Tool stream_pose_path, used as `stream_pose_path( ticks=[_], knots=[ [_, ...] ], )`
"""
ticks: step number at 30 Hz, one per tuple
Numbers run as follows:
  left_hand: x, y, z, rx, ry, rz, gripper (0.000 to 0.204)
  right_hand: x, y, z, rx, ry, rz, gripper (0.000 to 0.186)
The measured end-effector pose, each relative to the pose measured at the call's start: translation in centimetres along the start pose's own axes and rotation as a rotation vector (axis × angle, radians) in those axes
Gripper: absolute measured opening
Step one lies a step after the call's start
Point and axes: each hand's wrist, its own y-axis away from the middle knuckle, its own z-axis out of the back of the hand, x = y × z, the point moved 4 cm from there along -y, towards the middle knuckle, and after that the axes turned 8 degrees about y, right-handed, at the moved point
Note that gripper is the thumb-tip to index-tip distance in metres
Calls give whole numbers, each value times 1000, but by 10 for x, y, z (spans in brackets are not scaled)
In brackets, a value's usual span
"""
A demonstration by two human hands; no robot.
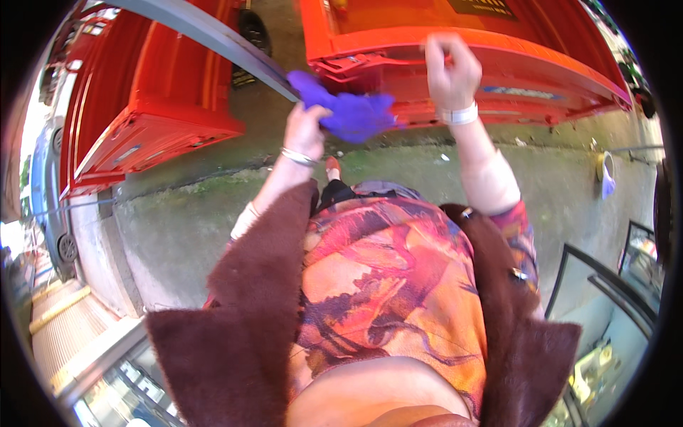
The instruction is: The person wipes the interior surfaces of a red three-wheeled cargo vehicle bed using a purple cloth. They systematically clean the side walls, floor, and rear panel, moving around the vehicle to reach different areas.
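An open dark brown plush vest (242, 306) with broad flaps and shiny fasteners (518, 274) covers a top (391, 263) swirled in orange, pink and purple, its sleeve (518, 229) matching. The left hand (304, 129) has a silvery bangle (299, 157) at its wrist, the right hand (455, 77) a whitish band (459, 114). Black trousers (336, 193), reddish shoe (332, 164).

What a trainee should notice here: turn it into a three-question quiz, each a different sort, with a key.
1. Which hand grips the purple cloth?
A) left hand
B) right hand
C) neither

2. True or false: a white band circles the wrist of the right hand.

3. Fill in the colour: the large vehicle body beyond the right hand is ____.

Key: 1. A; 2. True; 3. Red.
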Motion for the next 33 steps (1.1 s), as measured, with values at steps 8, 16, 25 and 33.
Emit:
stream_pose_path(
  ticks=[8, 16, 25, 33],
  knots=[
    [68, 54, -29, 193, -33, 288, 27, 36, 164, -3, 877, -112, -386, 78],
    [26, 65, 16, 75, -294, 89, 18, 54, 175, -60, 977, -190, -342, 62],
    [-111, 79, 163, -92, -127, -360, 11, 70, 223, -198, 946, -749, -1299, 35],
    [-254, 110, 323, -360, -501, -582, 34, 101, 251, -307, 622, -1047, -1564, 38]
  ],
)
